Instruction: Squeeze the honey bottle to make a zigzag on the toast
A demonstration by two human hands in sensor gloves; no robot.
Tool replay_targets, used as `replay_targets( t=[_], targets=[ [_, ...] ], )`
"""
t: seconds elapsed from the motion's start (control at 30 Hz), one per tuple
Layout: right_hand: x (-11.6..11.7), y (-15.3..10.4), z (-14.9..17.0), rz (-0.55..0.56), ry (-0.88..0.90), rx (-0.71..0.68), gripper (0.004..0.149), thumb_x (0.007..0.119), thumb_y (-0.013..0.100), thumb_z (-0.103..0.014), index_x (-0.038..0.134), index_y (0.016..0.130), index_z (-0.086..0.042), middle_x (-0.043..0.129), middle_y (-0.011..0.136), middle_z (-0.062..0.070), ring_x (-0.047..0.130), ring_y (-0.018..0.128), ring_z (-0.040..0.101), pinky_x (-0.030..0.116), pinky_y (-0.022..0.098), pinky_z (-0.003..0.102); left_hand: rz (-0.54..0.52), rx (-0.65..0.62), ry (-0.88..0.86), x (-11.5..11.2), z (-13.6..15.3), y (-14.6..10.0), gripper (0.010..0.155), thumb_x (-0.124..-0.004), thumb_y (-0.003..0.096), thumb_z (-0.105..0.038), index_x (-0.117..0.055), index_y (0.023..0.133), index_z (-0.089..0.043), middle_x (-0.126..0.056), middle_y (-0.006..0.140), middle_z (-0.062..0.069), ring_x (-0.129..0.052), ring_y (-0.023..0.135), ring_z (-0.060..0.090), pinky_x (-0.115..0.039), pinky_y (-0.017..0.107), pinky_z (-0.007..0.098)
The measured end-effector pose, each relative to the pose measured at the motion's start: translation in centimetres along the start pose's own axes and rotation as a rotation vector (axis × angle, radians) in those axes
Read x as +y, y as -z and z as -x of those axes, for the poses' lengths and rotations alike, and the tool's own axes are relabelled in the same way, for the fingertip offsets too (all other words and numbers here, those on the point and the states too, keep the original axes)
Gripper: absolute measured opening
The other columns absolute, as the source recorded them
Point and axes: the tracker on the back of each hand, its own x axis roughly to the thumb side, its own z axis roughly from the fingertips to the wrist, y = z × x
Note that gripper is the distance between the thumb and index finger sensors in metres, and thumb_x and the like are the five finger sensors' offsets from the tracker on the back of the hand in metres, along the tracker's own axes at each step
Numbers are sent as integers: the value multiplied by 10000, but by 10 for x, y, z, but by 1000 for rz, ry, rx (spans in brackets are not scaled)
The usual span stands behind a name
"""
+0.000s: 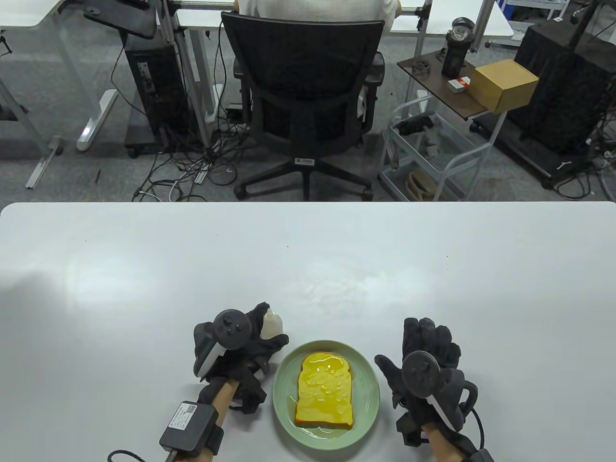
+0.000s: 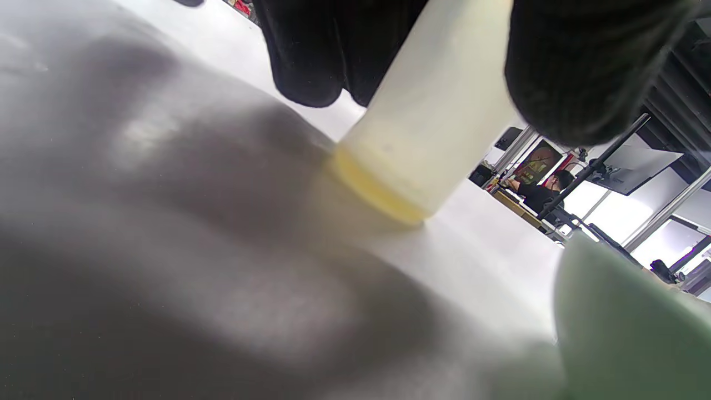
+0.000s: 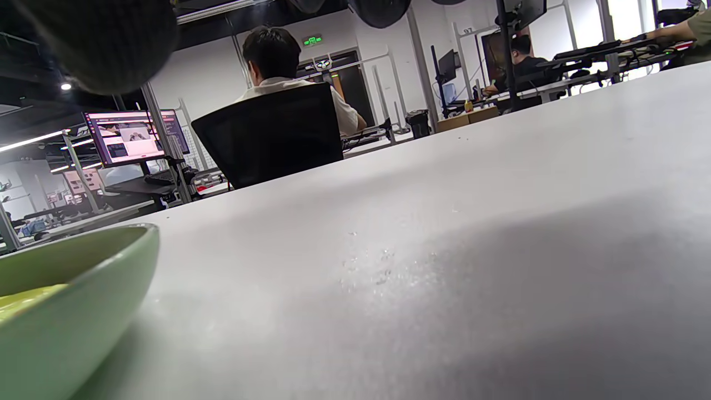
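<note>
Office clutter fills the background beyond the white table point(image 1: 144, 269): a black mesh office chair point(image 1: 305, 96) with a seated person in a white shirt point(image 1: 317, 9), a dark computer tower point(image 1: 154, 91) with tangled cables on the grey floor, and a small side trolley carrying a brown cardboard box point(image 1: 505, 84).

At the near edge, the left hand point(image 1: 240, 351) in its black sensor glove grips the pale translucent plastic honey bottle point(image 1: 271, 324), fingers wrapped round its body and the rounded nozzle poking out above them. From the left wrist view the bottle point(image 2: 427, 128) stands with its base on the table, slightly tilted in that camera's frame, a thin band of yellow honey at the bottom, with gloved fingers point(image 2: 577, 61) pressed against either side. The bottle sits just beside the upper left rim of the round pale green plate point(image 1: 288, 365).

On that plate lies the slice of toast point(image 1: 325, 390), glossy with yellow honey over its whole top, and some honey has pooled on the plate by its lower edge.

The right hand point(image 1: 428, 370), also gloved in black, rests on the table just right of the plate with fingers spread apart and holding nothing. In the right wrist view the plate's rim point(image 3: 83, 311) shows at lower left
</note>
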Motion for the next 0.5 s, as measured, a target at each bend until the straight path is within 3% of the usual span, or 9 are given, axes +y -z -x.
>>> replay_targets(
  t=[0.13,0.23,0.3,0.5],
  targets=[
    [0,0,-1,5,5,-1,907,791,371,-612,397,1100,-243,439,1181,147,376,1070,517,359,739,704,-38,-18,-23,4,1,-4,838,-886,392,-596,-580,1080,-229,-746,1031,7,-826,999,324,-480,758,711],
    [-1,2,-3,5,19,-1,905,789,372,-612,397,1100,-243,441,1181,146,377,1070,517,362,741,702,-180,-76,-45,13,-3,-12,826,-910,372,-595,-643,1052,-209,-801,982,31,-880,933,349,-549,721,700],
    [-3,5,-5,3,32,-1,904,788,373,-612,396,1100,-244,442,1180,143,379,1070,515,373,743,698,-205,-90,-47,19,-8,-19,831,-908,370,-606,-643,1052,-212,-802,977,32,-891,919,340,-571,716,689],
    [-29,12,-21,63,154,-20,821,822,412,-487,438,1091,-229,520,1157,137,535,1035,488,614,714,584,-338,-182,-12,30,-31,-43,830,-897,376,-631,-636,1054,-230,-796,968,36,-878,915,374,-623,698,673]
  ],
)
